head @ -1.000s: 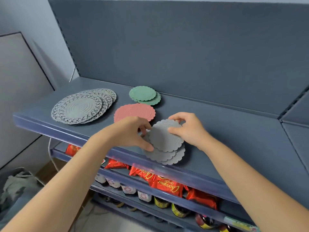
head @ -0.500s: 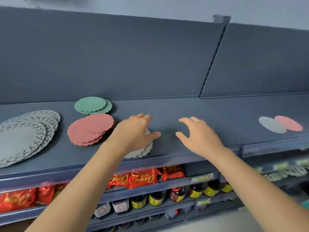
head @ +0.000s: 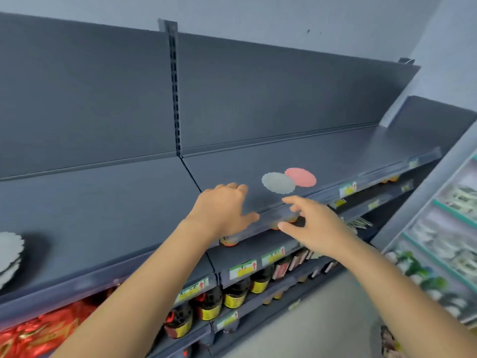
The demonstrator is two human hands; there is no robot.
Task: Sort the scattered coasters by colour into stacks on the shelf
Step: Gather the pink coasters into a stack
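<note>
**Hands leave the grey stack, reach for the last two coasters**

Both sets of fingers are spread and empty: left hand over the shelf edge, right hand just in front. A second ago they squared the grey stack; now the view has swung right. The grey coaster overlaps the pink coaster, both flat, round, without a long axis.

At the far left, a pile of pale grey scalloped coasters is sliced by the frame's edge, so only its right side shows. The round grey coaster covers the near-left rim of the pink one. Yellow-green price labels on the lower shelf rail are too smeared to read. The white shelving on the right is blurred, its goods unrecognisable. Dark yellow-labelled bottles sit half hidden behind the rail.
</note>
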